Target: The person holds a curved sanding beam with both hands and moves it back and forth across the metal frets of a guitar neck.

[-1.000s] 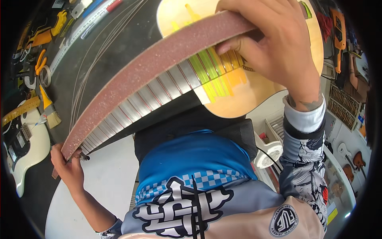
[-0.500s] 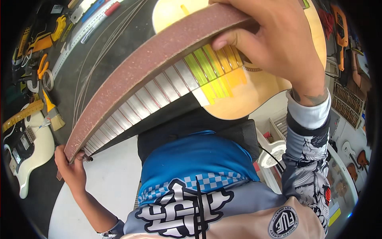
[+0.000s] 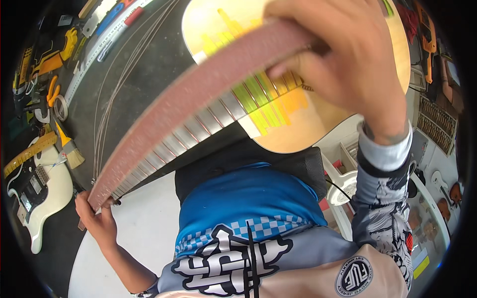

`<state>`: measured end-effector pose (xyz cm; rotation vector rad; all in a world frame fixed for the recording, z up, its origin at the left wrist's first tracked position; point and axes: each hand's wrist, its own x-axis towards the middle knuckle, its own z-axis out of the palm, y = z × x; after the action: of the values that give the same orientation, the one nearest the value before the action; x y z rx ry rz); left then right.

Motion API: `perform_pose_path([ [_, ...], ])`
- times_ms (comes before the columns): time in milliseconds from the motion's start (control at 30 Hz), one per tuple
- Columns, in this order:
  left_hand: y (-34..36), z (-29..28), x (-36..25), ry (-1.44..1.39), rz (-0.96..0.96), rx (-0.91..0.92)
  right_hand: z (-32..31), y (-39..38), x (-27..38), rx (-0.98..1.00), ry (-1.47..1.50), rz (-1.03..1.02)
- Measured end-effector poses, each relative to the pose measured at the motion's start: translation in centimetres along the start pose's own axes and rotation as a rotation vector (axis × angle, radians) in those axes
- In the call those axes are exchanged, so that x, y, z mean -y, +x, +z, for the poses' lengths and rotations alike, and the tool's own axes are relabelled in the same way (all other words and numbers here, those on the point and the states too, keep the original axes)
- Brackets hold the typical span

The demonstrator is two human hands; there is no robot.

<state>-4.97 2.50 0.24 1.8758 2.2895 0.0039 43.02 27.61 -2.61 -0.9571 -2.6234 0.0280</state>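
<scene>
A pale acoustic guitar (image 3: pixel 293 140) lies with its neck pointing to the lower left. Its fretboard (image 3: pixel 203 126) is masked in silvery strips with the frets showing between them, and yellow, green and orange tape covers the area by the body. Over it lies a long reddish-brown sanding beam (image 3: pixel 198 94), which hides part of the fretboard. My right hand (image 3: pixel 348 64) grips the beam's upper right end, thumb below the edge and fingers over the top. My left hand (image 3: pixel 102 223) holds the lower left end near the headstock, which is mostly hidden.
At far left lies a white electric guitar body (image 3: pixel 54 191), near a brush (image 3: pixel 73 154), orange-handled pliers (image 3: pixel 53 92) and a tape roll (image 3: pixel 60 108). Loose strings (image 3: pixel 126 64) and a ruler (image 3: pixel 82 74) rest on the dark bench. An orange tool (image 3: pixel 426 30) is at right.
The beam has shifted slightly toward me across the fretboard, with both hands on it. More yellow tape shows on the guitar's far side. The view has also moved a little.
</scene>
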Motion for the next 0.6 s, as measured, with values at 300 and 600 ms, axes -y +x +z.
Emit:
perform_pose_path([
  [300, -1.7, 0.3, -0.6, 0.002, 0.019, -0.028, -0.4, -2.4, 1.9, -0.061, 0.068, 0.052],
  [600, 0.0, 0.2, 1.6, -0.071, -0.045, 0.022, 2.0, 0.4, -1.3, -0.16, 0.106, -0.087],
])
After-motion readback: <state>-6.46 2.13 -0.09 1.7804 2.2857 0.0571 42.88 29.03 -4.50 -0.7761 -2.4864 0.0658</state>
